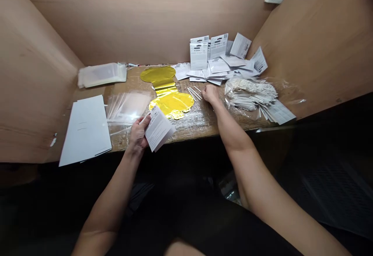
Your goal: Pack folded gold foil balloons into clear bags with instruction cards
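Note:
My left hand (139, 131) grips a folded white printed card (159, 129) by its left edge, above the table's front edge. My right hand (210, 93) rests on the table with its fingers curled closed beside several thin white sticks (194, 93). One stick's end lies right at those fingertips, but what they pinch is hidden. Between the hands, a gold foil balloon (171, 102) lies flat and unfolded, partly covered by the card. Clear plastic sleeves (129, 106) are fanned out just beyond my left hand.
White card sheets (86, 127) lie at front left, with a stack of clear sleeves (101, 74) behind. Filled printed packets (218, 65) are heaped at back right. Nearer sits a plastic bag of white sticks (252, 92). Wooden panels (163, 18) enclose the table (201, 125).

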`<state>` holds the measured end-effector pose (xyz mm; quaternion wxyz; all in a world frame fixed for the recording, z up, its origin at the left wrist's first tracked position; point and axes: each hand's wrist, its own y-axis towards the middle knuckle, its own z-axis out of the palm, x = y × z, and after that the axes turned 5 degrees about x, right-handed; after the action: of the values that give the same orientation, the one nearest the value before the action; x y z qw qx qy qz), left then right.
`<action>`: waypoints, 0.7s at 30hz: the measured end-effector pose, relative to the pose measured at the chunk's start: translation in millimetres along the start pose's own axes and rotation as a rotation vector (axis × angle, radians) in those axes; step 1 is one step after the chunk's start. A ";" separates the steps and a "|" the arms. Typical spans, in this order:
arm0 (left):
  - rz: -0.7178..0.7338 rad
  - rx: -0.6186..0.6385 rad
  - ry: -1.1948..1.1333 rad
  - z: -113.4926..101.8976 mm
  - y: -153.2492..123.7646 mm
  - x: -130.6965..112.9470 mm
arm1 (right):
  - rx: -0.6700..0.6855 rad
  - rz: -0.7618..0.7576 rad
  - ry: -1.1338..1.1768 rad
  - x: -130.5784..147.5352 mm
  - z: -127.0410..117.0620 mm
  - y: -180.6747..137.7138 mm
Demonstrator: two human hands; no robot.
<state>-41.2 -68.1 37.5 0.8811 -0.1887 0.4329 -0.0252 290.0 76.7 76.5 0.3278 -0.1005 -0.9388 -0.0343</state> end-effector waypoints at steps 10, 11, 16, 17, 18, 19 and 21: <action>0.112 -0.087 -0.016 1.6 8.0 10.8 | 0.714 -0.158 0.804 39.3 30.6 -99.4; 0.127 -0.091 0.006 4.6 7.0 13.0 | 0.775 -0.168 0.855 47.8 35.9 -116.3; 0.119 -0.055 0.101 15.9 0.8 19.0 | 0.796 -0.089 0.863 67.0 51.9 -148.9; 0.113 -0.046 0.110 16.8 0.1 19.5 | 0.793 -0.069 0.857 66.0 53.4 -148.0; 0.110 -0.039 0.117 17.2 -0.4 20.1 | 0.783 -0.058 0.847 64.0 54.8 -146.7; 0.112 -0.038 0.125 17.3 -0.8 20.8 | 0.760 -0.055 0.835 61.4 56.3 -145.9; 0.122 -0.042 0.151 16.5 -2.8 23.3 | 0.684 -0.052 0.826 55.1 60.3 -147.8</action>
<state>-13.6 -70.4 30.1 0.8417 -0.1779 0.5093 0.0235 179.9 -50.7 63.8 0.6831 0.0571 -0.6913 0.2287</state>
